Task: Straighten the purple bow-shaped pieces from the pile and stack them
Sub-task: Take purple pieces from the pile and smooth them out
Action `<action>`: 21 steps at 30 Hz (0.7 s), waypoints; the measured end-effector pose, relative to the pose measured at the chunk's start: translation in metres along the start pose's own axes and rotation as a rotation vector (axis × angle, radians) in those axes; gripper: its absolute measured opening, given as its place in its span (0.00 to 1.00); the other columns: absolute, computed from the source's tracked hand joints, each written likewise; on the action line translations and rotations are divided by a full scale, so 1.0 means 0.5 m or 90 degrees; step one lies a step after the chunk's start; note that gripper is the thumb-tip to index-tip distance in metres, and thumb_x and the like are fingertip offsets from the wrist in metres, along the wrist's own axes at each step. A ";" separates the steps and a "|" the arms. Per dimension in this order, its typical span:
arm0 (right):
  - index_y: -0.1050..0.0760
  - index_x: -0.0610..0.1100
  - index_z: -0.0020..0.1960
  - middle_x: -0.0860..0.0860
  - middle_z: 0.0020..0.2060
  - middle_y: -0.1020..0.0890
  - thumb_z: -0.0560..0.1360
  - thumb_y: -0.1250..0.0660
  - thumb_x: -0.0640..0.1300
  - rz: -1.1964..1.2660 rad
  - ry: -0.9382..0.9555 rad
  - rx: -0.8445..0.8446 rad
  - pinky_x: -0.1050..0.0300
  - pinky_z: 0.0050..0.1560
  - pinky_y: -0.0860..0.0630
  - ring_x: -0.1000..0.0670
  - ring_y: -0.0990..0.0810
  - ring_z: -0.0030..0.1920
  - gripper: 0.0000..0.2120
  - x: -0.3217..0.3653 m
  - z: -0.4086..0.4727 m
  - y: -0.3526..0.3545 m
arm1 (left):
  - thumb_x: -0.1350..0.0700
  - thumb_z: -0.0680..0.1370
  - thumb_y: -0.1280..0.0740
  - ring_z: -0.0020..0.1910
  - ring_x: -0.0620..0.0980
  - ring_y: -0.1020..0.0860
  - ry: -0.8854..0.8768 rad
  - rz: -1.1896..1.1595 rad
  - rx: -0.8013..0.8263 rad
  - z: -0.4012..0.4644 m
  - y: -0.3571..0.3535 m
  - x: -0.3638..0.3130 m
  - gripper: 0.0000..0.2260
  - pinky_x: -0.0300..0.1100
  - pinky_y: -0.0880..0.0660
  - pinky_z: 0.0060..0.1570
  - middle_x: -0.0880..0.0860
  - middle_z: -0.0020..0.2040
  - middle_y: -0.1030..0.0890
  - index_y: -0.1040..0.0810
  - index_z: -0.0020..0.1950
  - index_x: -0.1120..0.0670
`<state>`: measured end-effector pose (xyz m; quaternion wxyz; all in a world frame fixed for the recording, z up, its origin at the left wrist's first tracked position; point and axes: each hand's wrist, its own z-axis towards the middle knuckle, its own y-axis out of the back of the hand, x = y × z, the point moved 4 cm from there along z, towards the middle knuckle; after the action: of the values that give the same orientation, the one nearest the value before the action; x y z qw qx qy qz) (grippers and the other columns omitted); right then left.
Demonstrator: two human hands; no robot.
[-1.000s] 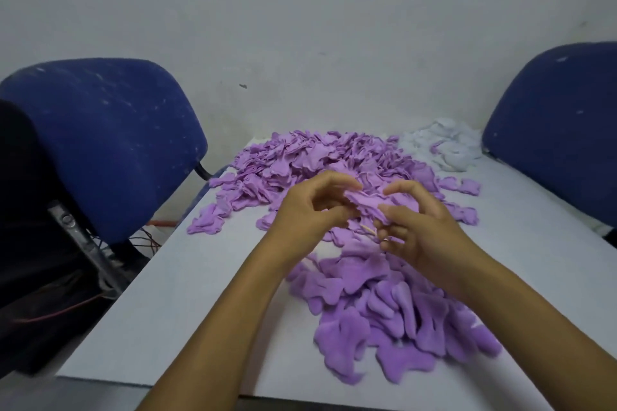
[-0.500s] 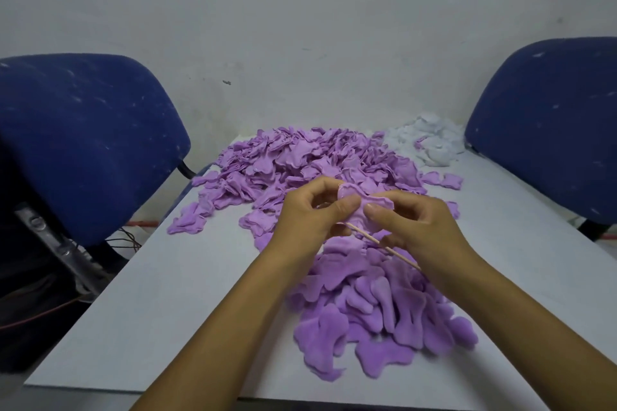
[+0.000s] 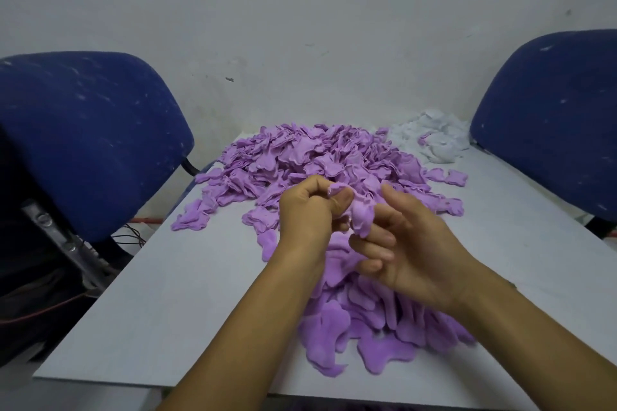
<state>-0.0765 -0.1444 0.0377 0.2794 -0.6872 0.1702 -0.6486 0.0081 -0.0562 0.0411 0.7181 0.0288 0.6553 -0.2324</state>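
Note:
A big loose pile of purple bow-shaped pieces point(image 3: 310, 157) covers the far middle of the table. A flatter heap of purple pieces point(image 3: 374, 320) lies near the front edge, partly under my forearms. Above the gap between them, my left hand point(image 3: 309, 210) pinches one purple piece point(image 3: 362, 217) between thumb and fingers. The piece hangs crumpled and folded. My right hand point(image 3: 407, 243) is just right of it, fingers curled, fingertips touching the piece's lower edge. The thin stick is not visible in my right hand.
The pieces lie on a pale grey table point(image 3: 173, 294). A small heap of white pieces point(image 3: 434, 137) sits at the far right corner. Blue chairs stand left point(image 3: 86, 130) and right point(image 3: 554, 110). Cables point(image 3: 127, 237) hang beside the left chair.
My right hand has let go of the piece's top and dropped lower. The thin stick seen before is out of sight. The piece now droops from my left hand.

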 end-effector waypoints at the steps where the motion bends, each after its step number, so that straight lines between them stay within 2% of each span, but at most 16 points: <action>1: 0.24 0.40 0.41 0.50 0.28 0.35 0.67 0.24 0.52 -0.023 0.002 0.024 0.60 0.30 0.30 0.53 0.34 0.27 0.17 0.006 -0.004 0.003 | 0.72 0.74 0.34 0.28 0.52 0.28 0.003 -0.007 0.015 -0.002 -0.002 -0.002 0.20 0.38 0.29 0.28 0.51 0.27 0.25 0.24 0.26 0.52; 3: 0.23 0.39 0.47 0.49 0.32 0.28 0.72 0.28 0.46 -0.125 0.036 0.014 0.59 0.35 0.26 0.52 0.28 0.33 0.11 0.019 -0.009 0.016 | 0.74 0.73 0.36 0.26 0.52 0.28 0.014 -0.028 0.058 -0.007 -0.009 -0.004 0.19 0.37 0.29 0.26 0.55 0.28 0.25 0.24 0.29 0.53; 6: 0.16 0.43 0.47 0.47 0.38 0.18 0.73 0.30 0.38 -0.259 0.136 -0.090 0.58 0.41 0.21 0.50 0.19 0.40 0.05 0.041 -0.009 0.038 | 0.71 0.76 0.35 0.31 0.53 0.27 -0.018 -0.028 0.108 -0.014 -0.011 -0.014 0.14 0.41 0.27 0.33 0.56 0.33 0.25 0.25 0.34 0.56; 9: 0.15 0.47 0.43 0.43 0.41 0.14 0.67 0.28 0.43 -0.348 0.203 -0.160 0.60 0.42 0.19 0.47 0.14 0.45 0.06 0.052 -0.014 0.042 | 0.67 0.78 0.35 0.35 0.52 0.27 -0.067 0.028 0.137 -0.022 -0.009 -0.025 0.09 0.41 0.26 0.35 0.56 0.36 0.23 0.25 0.39 0.59; 12: 0.17 0.46 0.41 0.40 0.39 0.14 0.69 0.27 0.42 -0.424 0.225 -0.180 0.60 0.38 0.20 0.45 0.13 0.44 0.01 0.051 -0.016 0.035 | 0.69 0.78 0.35 0.32 0.49 0.26 -0.084 0.041 0.147 -0.028 -0.007 -0.029 0.08 0.38 0.25 0.31 0.58 0.36 0.23 0.26 0.40 0.60; 15: 0.21 0.38 0.40 0.42 0.30 0.17 0.75 0.30 0.36 -0.478 0.259 -0.213 0.63 0.27 0.26 0.50 0.17 0.30 0.05 0.054 -0.018 0.027 | 0.68 0.78 0.35 0.31 0.51 0.28 -0.109 0.073 0.157 -0.034 -0.008 -0.031 0.08 0.40 0.27 0.31 0.57 0.34 0.25 0.27 0.40 0.59; 17: 0.23 0.40 0.35 0.44 0.22 0.23 0.75 0.32 0.32 -0.517 0.292 -0.260 0.66 0.23 0.32 0.54 0.26 0.21 0.11 0.055 -0.017 0.023 | 0.69 0.78 0.35 0.31 0.50 0.28 -0.126 0.087 0.152 -0.039 -0.011 -0.035 0.08 0.38 0.27 0.31 0.58 0.34 0.26 0.28 0.40 0.59; 19: 0.26 0.45 0.29 0.50 0.18 0.28 0.73 0.33 0.30 -0.559 0.325 -0.331 0.66 0.24 0.34 0.55 0.33 0.20 0.17 0.058 -0.011 0.025 | 0.70 0.77 0.35 0.29 0.49 0.30 -0.151 0.097 0.135 -0.043 -0.017 -0.039 0.09 0.39 0.29 0.30 0.58 0.33 0.27 0.29 0.39 0.60; 21: 0.28 0.45 0.28 0.54 0.18 0.31 0.71 0.32 0.32 -0.610 0.349 -0.413 0.63 0.27 0.35 0.54 0.35 0.22 0.16 0.063 -0.006 0.028 | 0.70 0.76 0.34 0.30 0.51 0.32 -0.175 0.108 0.117 -0.053 -0.027 -0.038 0.09 0.43 0.32 0.32 0.60 0.32 0.29 0.29 0.38 0.60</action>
<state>-0.0745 -0.1745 0.0543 -0.3174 -0.5459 0.0974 -0.7693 -0.0219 -0.0534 0.0591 0.8124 0.1177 0.5221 -0.2315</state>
